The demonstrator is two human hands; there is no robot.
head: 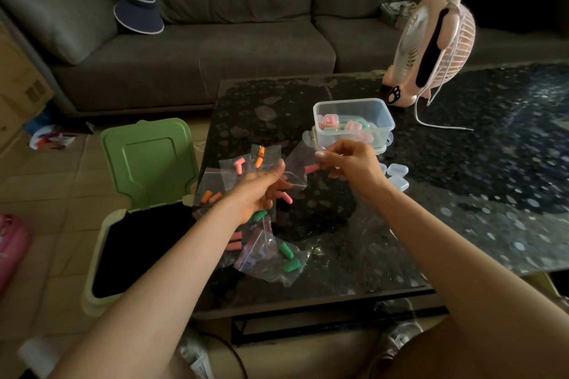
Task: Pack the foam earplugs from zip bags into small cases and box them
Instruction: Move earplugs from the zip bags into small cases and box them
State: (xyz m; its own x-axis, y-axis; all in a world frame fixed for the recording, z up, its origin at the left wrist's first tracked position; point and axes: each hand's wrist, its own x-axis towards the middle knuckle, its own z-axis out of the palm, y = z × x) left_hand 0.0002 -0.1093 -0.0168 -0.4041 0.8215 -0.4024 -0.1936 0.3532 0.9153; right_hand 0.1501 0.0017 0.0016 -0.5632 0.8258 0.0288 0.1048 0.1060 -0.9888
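Zip bag hangs above the table, pink earplug inside. The left hand pinches its 8 o'clock corner, the right hand its 2 o'clock edge. Clear box holding filled cases stands at 1 o'clock, loose bags at 7 o'clock.

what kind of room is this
Most likely a home living room: a grey sofa behind a dark stone-topped coffee table, a small pink fan on it, and a green lidded bin beside.
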